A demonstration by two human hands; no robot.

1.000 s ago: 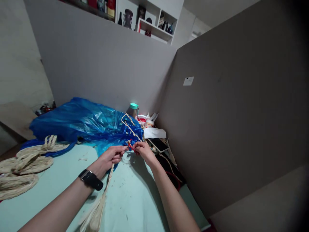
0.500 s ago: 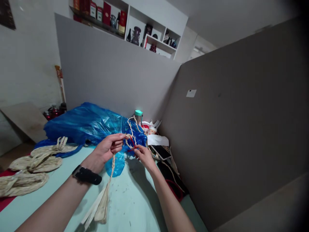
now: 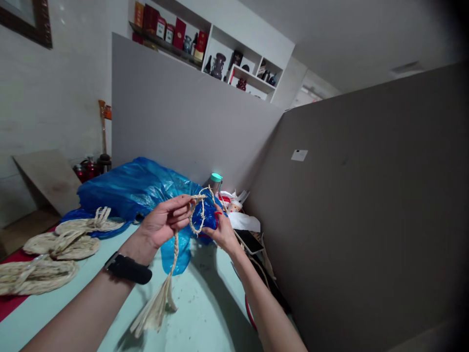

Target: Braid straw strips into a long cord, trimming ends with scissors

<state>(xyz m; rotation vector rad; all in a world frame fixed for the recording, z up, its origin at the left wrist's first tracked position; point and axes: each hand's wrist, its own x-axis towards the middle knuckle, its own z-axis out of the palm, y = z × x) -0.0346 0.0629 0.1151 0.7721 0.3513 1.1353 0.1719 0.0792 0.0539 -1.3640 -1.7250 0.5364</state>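
Note:
A pale braided cord of plant fibre is pinched between the thumb and fingers of my left hand. It curls into a loop beyond my fingertips. Below that hand hangs the braid's tail, ending in a loose, fanned tuft. My right hand is beside the loop, thumb and forefinger spread around its right side. A small red tool rests at the right fingers; its kind is unclear and part of it is hidden.
A blue plastic bag covers the table's back left. Several coiled fibre pieces lie at left. A bottle with a turquoise lid, a white cloth or paper and a phone are behind my right hand. Grey partitions enclose the back and right.
My right thumb and fingers have spread apart, and the red tool has shifted right, away from the cord. My left hand keeps its pinch. The view has turned slightly left and up.

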